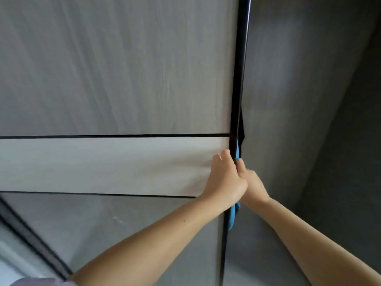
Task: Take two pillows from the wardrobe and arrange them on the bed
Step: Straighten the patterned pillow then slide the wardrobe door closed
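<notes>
A: What was nearest the camera?

B: 2 bare forearms, reaching up and forward from the bottom of the view. They met at the dark vertical door edge (237,79) of the wardrobe (113,69).

A: And the hands?

B: The left hand (224,178) was curled, its fingers hooked over that edge at the pale band (103,164) across the door. The right hand (251,184) sat just behind it, touching it, fingers tucked into the gap. How tightly it gripped, I could not tell; the left hand covered part of it.

A: Anything in the gap?

B: A strip of blue fabric (234,215) showed in it, above and below the hands. Whether either hand pinched it, I could not say. It may have been a pillow or something else stored inside.

A: Farther back?

B: The grey panel (299,100) to the right of the edge, then shadow.

A: So which step?

B: Opening the wardrobe, I judged. Neither of the 2 pillows was plainly visible, and the bed was out of view.

A: Next move?

B: Probably a steady sideways pull to widen the gap, taking care the blue fabric did not snag.
</notes>
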Demonstrator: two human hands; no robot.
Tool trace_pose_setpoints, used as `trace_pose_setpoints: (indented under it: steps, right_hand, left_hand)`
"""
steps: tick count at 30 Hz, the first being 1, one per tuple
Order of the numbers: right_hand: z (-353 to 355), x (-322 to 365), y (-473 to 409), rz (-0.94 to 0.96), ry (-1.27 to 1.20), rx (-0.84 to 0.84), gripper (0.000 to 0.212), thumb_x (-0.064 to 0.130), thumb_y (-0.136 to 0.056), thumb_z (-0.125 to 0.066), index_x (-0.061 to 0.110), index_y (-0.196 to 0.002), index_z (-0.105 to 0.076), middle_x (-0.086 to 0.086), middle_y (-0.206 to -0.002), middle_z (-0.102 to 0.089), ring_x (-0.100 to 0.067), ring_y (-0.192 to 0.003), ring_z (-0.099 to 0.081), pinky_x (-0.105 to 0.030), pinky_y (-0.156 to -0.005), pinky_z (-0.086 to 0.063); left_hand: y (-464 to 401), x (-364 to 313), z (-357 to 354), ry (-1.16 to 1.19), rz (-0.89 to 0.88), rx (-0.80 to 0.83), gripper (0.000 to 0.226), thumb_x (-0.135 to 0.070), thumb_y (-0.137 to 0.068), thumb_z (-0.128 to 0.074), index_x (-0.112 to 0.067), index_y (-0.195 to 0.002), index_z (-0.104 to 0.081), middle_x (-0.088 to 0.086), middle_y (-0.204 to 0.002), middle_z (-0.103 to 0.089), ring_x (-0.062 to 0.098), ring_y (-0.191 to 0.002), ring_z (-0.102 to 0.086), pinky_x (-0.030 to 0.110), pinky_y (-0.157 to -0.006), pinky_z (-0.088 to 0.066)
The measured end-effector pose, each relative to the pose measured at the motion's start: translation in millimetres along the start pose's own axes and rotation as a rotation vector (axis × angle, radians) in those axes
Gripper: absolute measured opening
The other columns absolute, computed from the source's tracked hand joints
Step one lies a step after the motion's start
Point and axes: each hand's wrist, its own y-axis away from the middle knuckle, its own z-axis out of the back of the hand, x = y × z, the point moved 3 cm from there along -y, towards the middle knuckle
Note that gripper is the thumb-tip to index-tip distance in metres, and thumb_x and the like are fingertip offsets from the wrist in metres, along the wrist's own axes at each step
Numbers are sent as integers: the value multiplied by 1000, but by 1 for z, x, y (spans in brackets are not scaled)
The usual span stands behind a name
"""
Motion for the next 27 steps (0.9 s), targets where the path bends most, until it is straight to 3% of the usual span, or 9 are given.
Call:
trace_pose_setpoints:
  steps: [5, 9, 11, 13, 15, 17, 20, 23, 27]
  right_hand:
    - [44, -53, 23, -156, 151, -84, 32, 22, -87, -52, 11, -112, -37, -1, -75, -62, -31, -71, -63, -37, -58, -49]
    - [80, -94, 39, -253, 229, -180, 45, 40, -94, -44, 12, -127, -38, 3, -83, -62, -28, -80, -66, -36, -64, -50]
    - [96, -115, 46, -324, 190, -210, 51, 37, -95, -45, 14, -139, -32, -6, -122, -60, -29, -105, -62, -43, -81, -53]
    - [113, -127, 54, -333, 96, -346, 66, 30, -94, -51, 17, -149, -17, -8, -154, -28, -30, -135, -39, -48, -101, -44]
    - [137, -122, 58, -233, 111, -594, 80, 28, -91, -58, 18, -151, -7, -10, -159, -10, -30, -146, -14, -48, -114, -29]
    - [157, -108, 54, -61, 281, -689, 88, 38, -87, -58, 22, -151, 0, -11, -160, -3, -26, -147, 2, -47, -118, -13]
    - [175, -102, 40, 111, 494, -591, 92, 48, -87, -55, 31, -149, 11, -1, -158, 13, -22, -145, 16, -48, -117, -2]
    - [188, -130, 32, 104, 560, -481, 95, 44, -87, -61, 32, -147, 12, -1, -155, 21, -25, -144, 20, -51, -117, -1]
    - [214, -177, 36, 73, 540, -443, 95, 42, -88, -61, 35, -146, 15, 1, -154, 28, -25, -143, 25, -53, -117, 0]
  left_hand:
    - [-1, -30, -32, -219, -260, 268, 65, -14, -94, -40, -21, -150, -8, 13, -143, -32, 32, -126, -43, 42, -100, -43]
    - [-8, -41, -36, -585, -579, 30, 71, -16, -91, -46, -20, -151, -9, 12, -155, -17, 25, -144, -16, 55, -116, -13]
    - [-17, -42, -32, -728, -659, -86, 79, -13, -86, -53, -22, -151, -8, 12, -159, -4, 25, -147, -5, 63, -113, 2]
    - [-26, -43, -24, -877, -694, -208, 90, -10, -80, -61, -22, -151, -7, 12, -160, 2, 28, -148, 2, 66, -107, 12]
    - [-35, -43, -15, -958, -674, -312, 96, -13, -75, -70, -22, -151, -12, 11, -161, -1, 30, -148, -2, 67, -104, 14]
    - [-42, -46, -13, -993, -651, -374, 103, -18, -68, -78, -23, -150, -16, 9, -160, -2, 29, -148, -8, 68, -105, 6]
    - [-49, -60, -27, -1016, -673, -387, 117, -33, -61, -84, -26, -150, -9, 6, -156, 7, 24, -146, -1, 68, -106, 1]
    - [-55, -84, -55, -1015, -710, -380, 122, -46, -59, -83, -26, -147, -1, 3, -154, 16, 20, -143, 9, 66, -107, 4]
    - [-61, -117, -92, -995, -741, -421, 126, -49, -48, -87, -26, -146, -12, 1, -155, 0, 18, -143, -4, 65, -107, -3]
